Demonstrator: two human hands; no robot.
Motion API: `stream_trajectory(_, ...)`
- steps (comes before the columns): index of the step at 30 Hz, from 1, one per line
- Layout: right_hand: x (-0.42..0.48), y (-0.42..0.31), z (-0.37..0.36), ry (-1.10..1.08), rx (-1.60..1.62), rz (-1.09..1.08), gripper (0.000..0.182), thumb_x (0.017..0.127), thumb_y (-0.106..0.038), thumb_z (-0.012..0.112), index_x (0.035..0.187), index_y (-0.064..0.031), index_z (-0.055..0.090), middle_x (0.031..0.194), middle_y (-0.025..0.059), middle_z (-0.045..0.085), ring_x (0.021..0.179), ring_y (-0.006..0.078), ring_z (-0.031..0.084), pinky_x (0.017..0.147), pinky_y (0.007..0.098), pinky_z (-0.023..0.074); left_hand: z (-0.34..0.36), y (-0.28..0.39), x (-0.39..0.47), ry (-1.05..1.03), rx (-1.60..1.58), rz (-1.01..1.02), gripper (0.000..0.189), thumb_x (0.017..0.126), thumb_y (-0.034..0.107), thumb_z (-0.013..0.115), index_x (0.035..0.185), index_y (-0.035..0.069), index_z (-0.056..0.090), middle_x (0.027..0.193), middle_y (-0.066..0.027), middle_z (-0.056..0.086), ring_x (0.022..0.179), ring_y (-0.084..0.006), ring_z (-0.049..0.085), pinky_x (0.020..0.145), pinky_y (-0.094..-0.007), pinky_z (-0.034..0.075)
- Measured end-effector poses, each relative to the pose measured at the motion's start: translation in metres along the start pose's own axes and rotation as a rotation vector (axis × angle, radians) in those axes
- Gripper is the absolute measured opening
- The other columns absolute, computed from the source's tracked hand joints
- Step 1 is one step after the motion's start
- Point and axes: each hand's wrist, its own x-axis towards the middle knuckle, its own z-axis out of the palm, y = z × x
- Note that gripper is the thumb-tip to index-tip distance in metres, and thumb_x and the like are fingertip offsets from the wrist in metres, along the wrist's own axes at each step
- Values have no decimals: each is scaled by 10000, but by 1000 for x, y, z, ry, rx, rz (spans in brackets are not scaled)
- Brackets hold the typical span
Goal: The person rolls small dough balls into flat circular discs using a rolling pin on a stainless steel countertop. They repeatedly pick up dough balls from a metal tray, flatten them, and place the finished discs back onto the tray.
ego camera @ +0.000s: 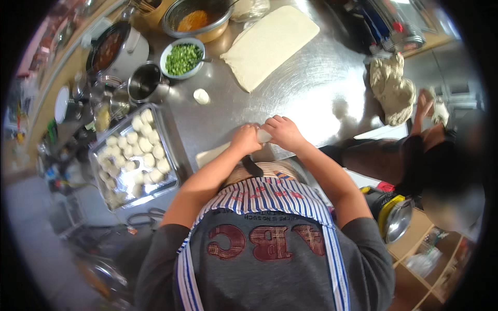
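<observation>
Close in front of my apron, my left hand (246, 139) and my right hand (284, 133) grip a small pale piece of dough (264, 136) between them. Fingers hide most of its sides. A flat strip of dough (212, 156) lies on the steel table (183, 112), partly covered by my left forearm. Just below my left hand is a dark handle-like object (253, 166), which I cannot identify. One small dough ball (201, 96) sits alone farther up the table. To the left, a metal tray (173, 163) holds many round dough pieces (146, 144).
A large dough sheet (272, 46) lies at the far side. Chopped greens fill a bowl (182, 58); beside it stand a metal bowl (194, 19), a steel pot (144, 82) and a white cooker (134, 54). On the right are a dough mass (393, 91) and another person's hand (425, 103).
</observation>
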Motion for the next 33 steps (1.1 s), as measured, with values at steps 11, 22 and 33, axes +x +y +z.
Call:
stream_trajectory(11, 37, -33, 85, 462, 424, 868, 314, 843, -323, 659, 904, -16, 640, 812, 128, 654, 786, 215, 615, 739, 316, 480, 14, -5, -9, 237, -204, -208, 234, 722, 241, 700, 867, 66, 646, 877, -156, 684, 866, -333, 658, 754, -429, 518)
stream_trajectory(22, 53, -59, 51, 295, 537, 1010, 270, 810, -271, 623, 847, -4, 634, 736, 134, 643, 678, 221, 607, 666, 343, 487, 35, -16, -7, 543, -88, -68, 151, 750, 193, 653, 823, 63, 677, 885, -157, 671, 897, -340, 627, 788, -424, 500)
stream_trajectory(33, 52, -55, 46, 306, 465, 888, 269, 793, -248, 610, 881, 1, 663, 774, 142, 664, 742, 246, 629, 707, 341, 490, -3, 4, -14, 211, -298, -333, 171, 787, 179, 585, 854, 72, 700, 860, -151, 685, 834, -340, 663, 715, -432, 521)
